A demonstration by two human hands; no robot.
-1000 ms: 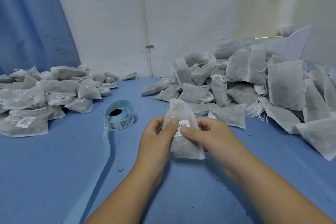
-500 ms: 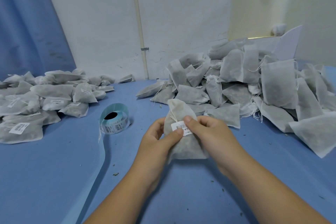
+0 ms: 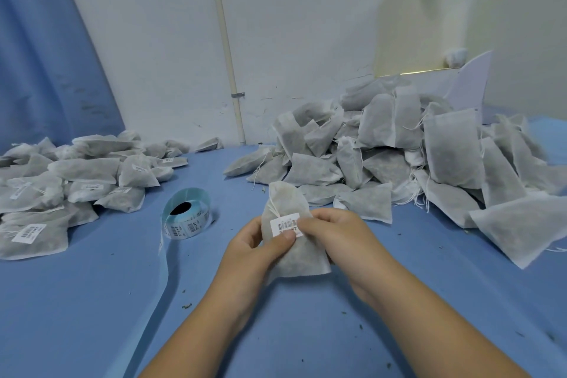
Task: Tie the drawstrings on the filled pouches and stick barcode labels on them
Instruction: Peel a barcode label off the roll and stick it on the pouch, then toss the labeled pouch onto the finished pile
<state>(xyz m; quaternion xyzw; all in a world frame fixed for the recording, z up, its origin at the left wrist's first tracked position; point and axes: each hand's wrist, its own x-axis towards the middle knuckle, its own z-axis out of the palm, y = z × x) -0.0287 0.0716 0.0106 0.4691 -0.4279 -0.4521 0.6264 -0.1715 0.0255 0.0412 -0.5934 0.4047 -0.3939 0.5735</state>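
Observation:
A filled grey-white pouch (image 3: 288, 202) with its drawstring tied stands upright over the blue table, held between both hands. My left hand (image 3: 254, 252) grips its left side, thumb pressing the lower edge of a white barcode label (image 3: 284, 224) on the pouch's front. My right hand (image 3: 334, 233) grips the right side, its fingertips on the label's right end. A roll of barcode labels (image 3: 187, 216) on blue backing lies to the left of the hands.
A large heap of unlabelled pouches (image 3: 399, 156) fills the right back of the table. A pile of labelled pouches (image 3: 61, 181) lies at the left. A strip of spent blue backing (image 3: 162, 270) trails from the roll toward the front edge. Small crumbs dot the blue table (image 3: 92, 301).
The label now lies flatter on the pouch. My left thumb has slid to the label's lower edge and my right fingers have curled onto its right end. The view shifted slightly.

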